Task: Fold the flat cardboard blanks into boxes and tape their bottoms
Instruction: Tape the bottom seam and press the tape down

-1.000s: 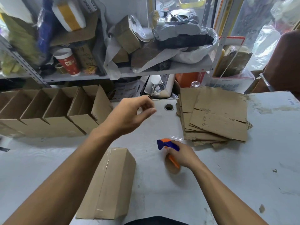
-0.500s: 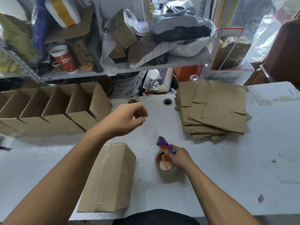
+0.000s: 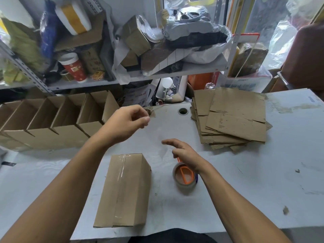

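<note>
My left hand [image 3: 126, 122] is up over the table [image 3: 289, 172], fingers curled toward the thumb as if pinching, but I can't make out anything between them, maybe a tape scrap, can't tell. My right hand [image 3: 186, 155] hovers with fingers spread and loose, holding nothing, directly above the tape dispenser [image 3: 185, 178], which sits on the table just under my wrist. The taped box [image 3: 124, 192] lies on its side below my left hand and just left of the dispenser, with the clear tape strip running along its upper face. Next blanks come from the flat cardboard stack [image 3: 233, 120], up and to the right of my right hand. Risks: if something sticky is in my left pinch, it could cling to my fingers or snag a blank. Reaching right for the stack, my forearm passes over the dispenser and could knock it off its spot; its blade side is hidden under my wrist, so a careless grab is a cut risk. The top blanks are fanned unevenly, so pulling one could drag others. The row of open boxes [image 3: 52, 123] stands to the left of my left hand and could tip if bumped. The shelf [image 3: 175, 72] clutter hangs beyond both hands, and the cable hole [image 3: 182, 111] sits between my left hand and the stack.
</note>
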